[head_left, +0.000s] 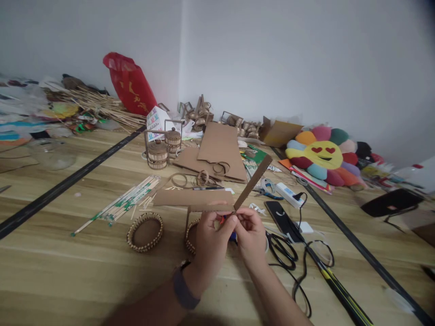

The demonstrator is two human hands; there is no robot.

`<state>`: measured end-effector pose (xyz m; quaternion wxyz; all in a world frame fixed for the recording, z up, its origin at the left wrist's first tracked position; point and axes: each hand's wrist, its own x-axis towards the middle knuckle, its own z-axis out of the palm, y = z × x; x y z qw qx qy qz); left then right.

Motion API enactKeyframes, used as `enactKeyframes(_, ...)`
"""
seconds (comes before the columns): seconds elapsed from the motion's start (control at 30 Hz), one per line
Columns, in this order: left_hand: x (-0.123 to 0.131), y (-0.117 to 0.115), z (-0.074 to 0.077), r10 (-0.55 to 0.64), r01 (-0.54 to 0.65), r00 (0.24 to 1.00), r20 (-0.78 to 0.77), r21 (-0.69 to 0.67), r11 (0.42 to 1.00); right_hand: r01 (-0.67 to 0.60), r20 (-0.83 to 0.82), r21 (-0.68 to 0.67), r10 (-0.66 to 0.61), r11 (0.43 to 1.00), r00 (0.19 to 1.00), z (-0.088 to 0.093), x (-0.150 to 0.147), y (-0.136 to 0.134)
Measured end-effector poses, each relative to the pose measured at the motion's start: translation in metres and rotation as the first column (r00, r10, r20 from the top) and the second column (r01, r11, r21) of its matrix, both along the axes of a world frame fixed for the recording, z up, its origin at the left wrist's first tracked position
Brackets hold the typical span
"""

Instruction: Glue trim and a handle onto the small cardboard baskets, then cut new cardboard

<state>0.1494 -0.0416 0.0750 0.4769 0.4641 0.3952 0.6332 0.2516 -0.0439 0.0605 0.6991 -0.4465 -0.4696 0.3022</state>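
A narrow brown cardboard strip [253,181] is pinched between the fingers of both my hands at its bend. From there one arm of the strip slants up to the right, and another runs level to the left and folds down. My left hand [214,235], with a dark band at the wrist, closes on the strip's left side. My right hand [250,233] grips it just right of the bend, fingertips close to the left thumb. Partly hidden behind my left hand is a round stick-sided ring [190,237]. A similar ring [145,232] lies farther left.
Beyond my hands lie a flat cardboard piece [193,197] and larger cardboard sheets [217,142]. Bundled sticks [127,199] are at left, near small handled baskets [158,154]. To the right are a phone [282,219], a power strip [289,194] and coiled black cable [282,251].
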Motion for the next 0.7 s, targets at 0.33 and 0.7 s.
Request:
enactKeyframes(0.33,0.001,0.003,0.005,-0.088,0.095,0.99,0.109,-0.058,0.994,-0.055,0.043,0.104,0.05,0.993,0.998,0.0,-0.002,-0.004)
enactKeyframes(0.7,-0.017,-0.003,0.007,-0.127,0.143,0.98,0.152,-0.098,0.985,-0.074,0.332,0.139,0.024,0.988,0.943,0.011,0.006,-0.025)
